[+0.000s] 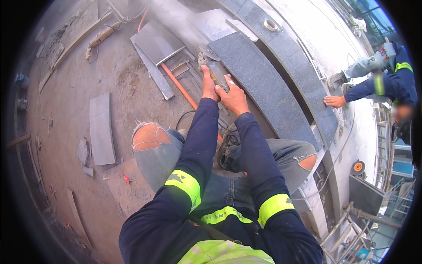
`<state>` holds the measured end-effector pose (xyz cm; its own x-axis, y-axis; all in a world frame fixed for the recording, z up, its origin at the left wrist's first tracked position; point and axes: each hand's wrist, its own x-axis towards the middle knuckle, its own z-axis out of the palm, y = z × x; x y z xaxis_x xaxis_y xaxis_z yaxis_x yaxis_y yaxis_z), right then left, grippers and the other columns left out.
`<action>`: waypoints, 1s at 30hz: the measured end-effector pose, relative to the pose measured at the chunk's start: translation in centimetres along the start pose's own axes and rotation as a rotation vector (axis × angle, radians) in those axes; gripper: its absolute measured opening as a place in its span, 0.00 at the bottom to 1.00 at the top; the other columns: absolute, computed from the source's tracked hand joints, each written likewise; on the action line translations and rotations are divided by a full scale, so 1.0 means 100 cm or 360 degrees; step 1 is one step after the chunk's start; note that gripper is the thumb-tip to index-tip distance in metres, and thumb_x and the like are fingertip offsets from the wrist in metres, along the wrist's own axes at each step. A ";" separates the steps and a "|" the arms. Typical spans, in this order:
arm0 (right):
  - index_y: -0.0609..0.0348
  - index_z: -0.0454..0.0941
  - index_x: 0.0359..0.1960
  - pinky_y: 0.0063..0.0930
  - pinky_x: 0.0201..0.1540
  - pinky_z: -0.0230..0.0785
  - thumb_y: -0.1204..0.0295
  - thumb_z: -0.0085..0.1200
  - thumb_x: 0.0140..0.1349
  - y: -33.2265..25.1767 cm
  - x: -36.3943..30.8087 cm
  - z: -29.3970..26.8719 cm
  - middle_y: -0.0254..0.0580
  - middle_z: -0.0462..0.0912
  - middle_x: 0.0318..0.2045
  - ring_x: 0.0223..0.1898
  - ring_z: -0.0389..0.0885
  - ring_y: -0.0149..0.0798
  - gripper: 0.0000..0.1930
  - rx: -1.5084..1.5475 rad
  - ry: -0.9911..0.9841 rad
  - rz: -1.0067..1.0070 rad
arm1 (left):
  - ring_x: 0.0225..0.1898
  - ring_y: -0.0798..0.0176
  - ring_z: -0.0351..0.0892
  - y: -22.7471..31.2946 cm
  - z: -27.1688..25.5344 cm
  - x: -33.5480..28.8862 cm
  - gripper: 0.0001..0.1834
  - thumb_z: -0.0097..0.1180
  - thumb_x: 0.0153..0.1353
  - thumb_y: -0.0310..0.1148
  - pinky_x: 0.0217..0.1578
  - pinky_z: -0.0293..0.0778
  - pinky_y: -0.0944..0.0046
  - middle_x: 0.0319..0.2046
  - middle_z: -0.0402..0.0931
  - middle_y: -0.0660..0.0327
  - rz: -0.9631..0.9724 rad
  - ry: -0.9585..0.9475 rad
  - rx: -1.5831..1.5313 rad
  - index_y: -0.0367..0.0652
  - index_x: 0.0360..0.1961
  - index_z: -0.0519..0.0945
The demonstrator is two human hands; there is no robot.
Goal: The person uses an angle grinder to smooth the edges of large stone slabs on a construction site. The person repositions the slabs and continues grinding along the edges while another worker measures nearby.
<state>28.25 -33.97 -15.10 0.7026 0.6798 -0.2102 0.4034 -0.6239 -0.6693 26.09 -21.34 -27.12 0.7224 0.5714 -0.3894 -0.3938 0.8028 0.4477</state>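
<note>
The grinder (216, 70) is sitting at the far end of a dark slab (259, 79), dust (173, 20) streaming away; cutting seems in hand, likely calling for steady guiding next. The left hand (209, 86) and right hand (234, 98) are gripping it, fingers wrapping its body, partly hidden. A co-worker's hand (335, 101) is resting on the neighbouring stone strip (288, 57).

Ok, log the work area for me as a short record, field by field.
Left hand: gripping the angle grinder
Right hand: on the same tool, close beside the left
Disc: by a corner of the dark stone slab; contact unclear
Air: pale dust plume beyond the tool
Right side: co-worker's hand resting on the dark stone strip
On that strip: tape roll
Left ground: grey slab
</note>
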 end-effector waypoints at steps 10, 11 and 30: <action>0.53 0.69 0.81 0.53 0.70 0.73 0.42 0.60 0.69 0.006 -0.017 0.006 0.68 0.85 0.63 0.64 0.84 0.67 0.44 -0.0077 0.0166 -0.0132 | 0.47 0.43 0.88 0.001 0.011 -0.029 0.51 0.44 0.72 0.81 0.49 0.87 0.42 0.50 0.85 0.47 -0.0021 0.0120 -0.0033 0.39 0.66 0.76; 0.54 0.69 0.81 0.52 0.70 0.73 0.42 0.60 0.69 0.008 -0.017 0.004 0.68 0.85 0.63 0.64 0.84 0.67 0.44 -0.0062 0.0125 -0.0083 | 0.48 0.45 0.88 -0.001 0.017 -0.032 0.51 0.44 0.72 0.81 0.51 0.86 0.44 0.51 0.84 0.48 0.0033 0.0162 0.0005 0.40 0.67 0.76; 0.57 0.70 0.80 0.51 0.68 0.76 0.44 0.61 0.68 0.003 -0.021 -0.003 0.68 0.87 0.60 0.62 0.86 0.66 0.44 -0.0018 0.0087 -0.0046 | 0.52 0.55 0.86 0.001 0.026 -0.039 0.49 0.43 0.74 0.79 0.55 0.84 0.52 0.55 0.85 0.56 0.0019 0.0169 0.0039 0.43 0.67 0.77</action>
<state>27.06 -35.68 -14.61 0.7216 0.6756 -0.1512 0.4305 -0.6089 -0.6663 24.72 -23.88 -23.46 0.6530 0.5966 -0.4665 -0.3868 0.7923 0.4718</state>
